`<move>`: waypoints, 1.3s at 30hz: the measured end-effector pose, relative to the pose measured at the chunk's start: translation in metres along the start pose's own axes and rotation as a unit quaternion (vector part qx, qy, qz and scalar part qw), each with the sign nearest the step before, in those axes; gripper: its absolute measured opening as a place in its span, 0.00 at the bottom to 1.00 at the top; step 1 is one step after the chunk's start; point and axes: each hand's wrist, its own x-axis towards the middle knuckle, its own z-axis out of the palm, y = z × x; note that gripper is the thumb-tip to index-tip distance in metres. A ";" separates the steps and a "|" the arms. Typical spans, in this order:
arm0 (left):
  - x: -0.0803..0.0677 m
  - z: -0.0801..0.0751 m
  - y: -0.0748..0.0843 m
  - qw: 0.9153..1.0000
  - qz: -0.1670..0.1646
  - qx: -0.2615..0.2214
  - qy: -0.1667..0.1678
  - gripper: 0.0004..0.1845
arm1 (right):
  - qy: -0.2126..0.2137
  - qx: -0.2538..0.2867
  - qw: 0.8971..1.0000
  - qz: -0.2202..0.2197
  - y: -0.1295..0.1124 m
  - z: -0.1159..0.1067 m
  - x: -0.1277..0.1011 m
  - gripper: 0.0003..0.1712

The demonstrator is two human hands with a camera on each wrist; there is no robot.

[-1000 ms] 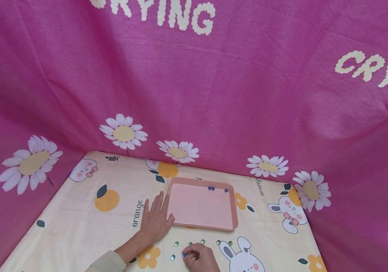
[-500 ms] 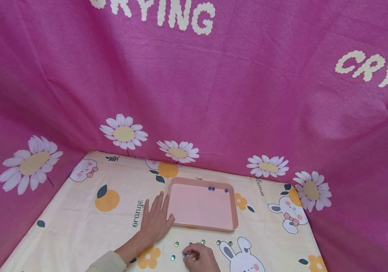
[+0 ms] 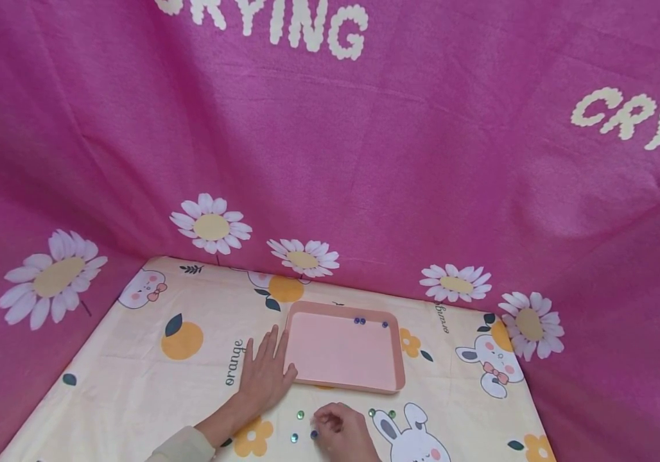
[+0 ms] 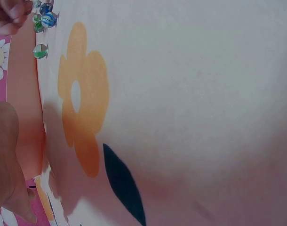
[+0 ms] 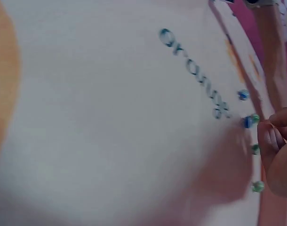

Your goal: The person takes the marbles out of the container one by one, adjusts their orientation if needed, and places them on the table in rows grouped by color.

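Observation:
My left hand (image 3: 266, 375) lies flat with spread fingers on the printed cloth, its fingertips and thumb along the left side of a shallow pink tray (image 3: 344, 387). My right hand (image 3: 344, 428) hovers with curled fingers in front of the tray, thumb and forefinger close together, no marble showing between them. Just left of its fingertips sits a dark blue marble (image 3: 314, 435). A blue-green marble (image 3: 294, 437) and a green marble (image 3: 300, 415) lie farther left. In the right wrist view, several green marbles (image 5: 258, 186) stand near the hand; the head view hides some behind it.
Three dark blue marbles (image 3: 384, 325) sit along the far side inside the tray. Two green marbles (image 3: 372, 412) lie right of the right hand. The cream cloth (image 3: 133, 385) carries oranges, flowers and rabbits. A magenta curtain (image 3: 399, 179) with daisies surrounds the table.
My right hand has lifted off the dark blue marble and shifted slightly up and right, leaving that marble on the cloth. The left hand and the tray have not moved.

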 end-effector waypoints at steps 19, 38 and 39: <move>0.001 -0.002 0.000 1.000 -0.007 -0.004 -0.017 0.41 | 0.139 0.006 0.990 -0.024 -0.009 -0.076 0.073 0.12; 0.001 -0.002 0.000 1.000 -0.007 -0.010 -0.016 0.41 | 0.246 0.057 0.960 0.123 0.027 -0.088 0.140 0.15; 0.001 -0.001 0.000 1.000 -0.006 -0.012 -0.015 0.41 | 0.246 0.058 0.959 0.127 0.029 -0.088 0.143 0.15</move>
